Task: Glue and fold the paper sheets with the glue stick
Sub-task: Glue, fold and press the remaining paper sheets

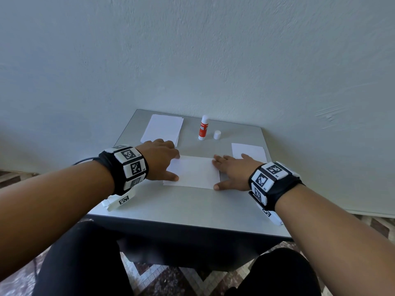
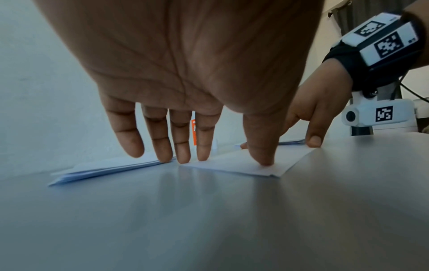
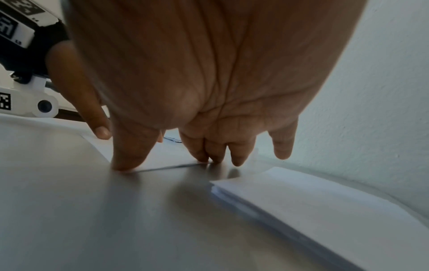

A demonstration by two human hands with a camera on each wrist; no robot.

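Observation:
A folded white paper (image 1: 193,173) lies flat in the middle of the grey table (image 1: 181,201). My left hand (image 1: 162,161) presses its left edge; in the left wrist view the thumb (image 2: 262,155) is down on the paper (image 2: 243,165) and the straight fingers (image 2: 181,150) touch its far corner. My right hand (image 1: 228,169) lies flat on the right edge, with its thumb (image 3: 130,157) on the near corner of the paper (image 3: 167,157). The uncapped glue stick (image 1: 203,128) stands upright behind, its white cap (image 1: 217,134) beside it.
A stack of white sheets (image 1: 163,129) lies at the back left, just beyond my left fingers. Another pile of paper (image 1: 249,151) sits at the right edge, beside my right hand. A wall rises directly behind the small table.

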